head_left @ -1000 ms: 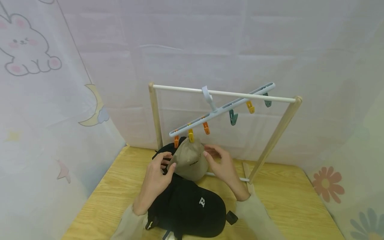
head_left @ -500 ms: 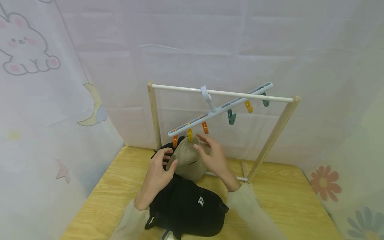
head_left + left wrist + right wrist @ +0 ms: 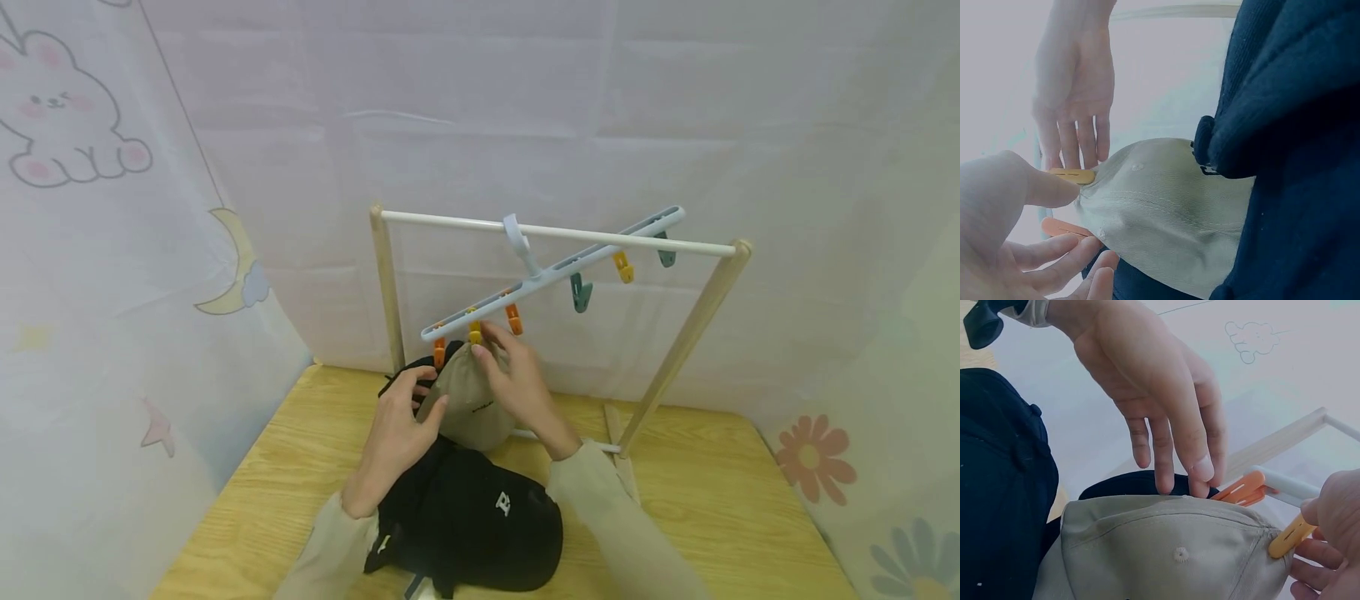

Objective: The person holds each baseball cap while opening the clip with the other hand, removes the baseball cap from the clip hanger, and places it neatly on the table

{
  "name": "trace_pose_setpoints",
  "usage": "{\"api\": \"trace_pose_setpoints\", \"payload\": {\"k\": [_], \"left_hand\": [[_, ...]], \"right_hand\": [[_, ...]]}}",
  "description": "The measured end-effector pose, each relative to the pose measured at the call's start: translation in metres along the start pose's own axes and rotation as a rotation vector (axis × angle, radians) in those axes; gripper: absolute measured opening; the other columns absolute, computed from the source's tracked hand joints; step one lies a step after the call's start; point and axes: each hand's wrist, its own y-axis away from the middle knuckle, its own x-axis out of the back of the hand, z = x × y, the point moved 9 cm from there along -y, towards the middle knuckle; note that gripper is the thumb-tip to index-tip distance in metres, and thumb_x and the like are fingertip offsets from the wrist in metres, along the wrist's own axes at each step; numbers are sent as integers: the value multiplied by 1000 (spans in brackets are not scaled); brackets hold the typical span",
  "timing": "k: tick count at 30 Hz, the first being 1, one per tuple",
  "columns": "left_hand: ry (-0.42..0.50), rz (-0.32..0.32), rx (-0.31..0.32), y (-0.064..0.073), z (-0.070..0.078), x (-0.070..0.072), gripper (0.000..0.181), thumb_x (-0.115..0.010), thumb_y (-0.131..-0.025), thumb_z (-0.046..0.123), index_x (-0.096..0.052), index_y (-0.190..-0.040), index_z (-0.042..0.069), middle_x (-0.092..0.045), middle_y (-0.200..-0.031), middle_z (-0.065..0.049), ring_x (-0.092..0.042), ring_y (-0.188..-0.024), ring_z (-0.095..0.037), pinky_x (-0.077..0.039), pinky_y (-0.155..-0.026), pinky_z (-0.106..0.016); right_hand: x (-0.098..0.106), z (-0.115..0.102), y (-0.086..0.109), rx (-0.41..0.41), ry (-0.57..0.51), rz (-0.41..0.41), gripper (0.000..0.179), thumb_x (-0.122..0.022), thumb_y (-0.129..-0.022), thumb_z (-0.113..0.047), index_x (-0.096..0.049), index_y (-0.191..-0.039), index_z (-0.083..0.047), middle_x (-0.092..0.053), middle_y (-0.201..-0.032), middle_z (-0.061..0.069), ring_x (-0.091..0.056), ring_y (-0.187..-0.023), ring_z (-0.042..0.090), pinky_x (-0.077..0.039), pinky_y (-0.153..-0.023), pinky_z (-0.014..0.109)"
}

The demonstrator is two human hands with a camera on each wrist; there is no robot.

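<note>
A beige cap (image 3: pixel 476 408) with small dark lettering stands below the hanger's left end. A yellow clip (image 3: pixel 475 327) meets its top edge, also plain in the right wrist view. My right hand (image 3: pixel 517 383) has its thumb and fingers on either side of this clip (image 3: pixel 1291 536), thumb tip at its end. My left hand (image 3: pixel 397 433) lies along the cap's left side, fingers spread and loosely bent, fingertips close to the cloth. An orange clip (image 3: pixel 439 354) hangs beside it, over a black cap (image 3: pixel 408 377) partly hidden behind the beige one.
A pale blue hanger (image 3: pixel 536 282) hangs slantwise from the white rail (image 3: pixel 450 221) of a wooden stand, with more coloured clips along it. Another black cap (image 3: pixel 480 517) with a white letter lies in front on the wooden table (image 3: pixel 247 508). Printed cloth walls surround it.
My right hand has moved up and left from the beige cap's right side to the yellow clip. My left hand stays almost where it was beside the cap.
</note>
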Motion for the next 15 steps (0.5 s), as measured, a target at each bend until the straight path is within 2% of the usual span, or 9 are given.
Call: {"api": "trace_pose_setpoints", "payload": {"k": [6, 15], "left_hand": [[-20, -12, 12, -2, 1, -4, 44, -77, -99, 16, -62, -138, 3, -68, -134, -14, -69, -106, -31, -60, -86, -47], [-36, -17, 5, -5, 8, -10, 43, -77, -99, 17, -64, -137, 1, -69, -132, -16, -64, -107, -35, -52, -92, -50]], "right_hand": [[0, 3, -7, -43, -59, 24, 39, -65, -108, -14, -63, -143, 2, -69, -139, 23, -67, -129, 40, -52, -112, 56], [-1, 4, -13, -24, -159, 17, 28, -65, -107, -10, -70, -131, 3, -73, -124, 28, -70, -122, 41, -58, -101, 57]]}}
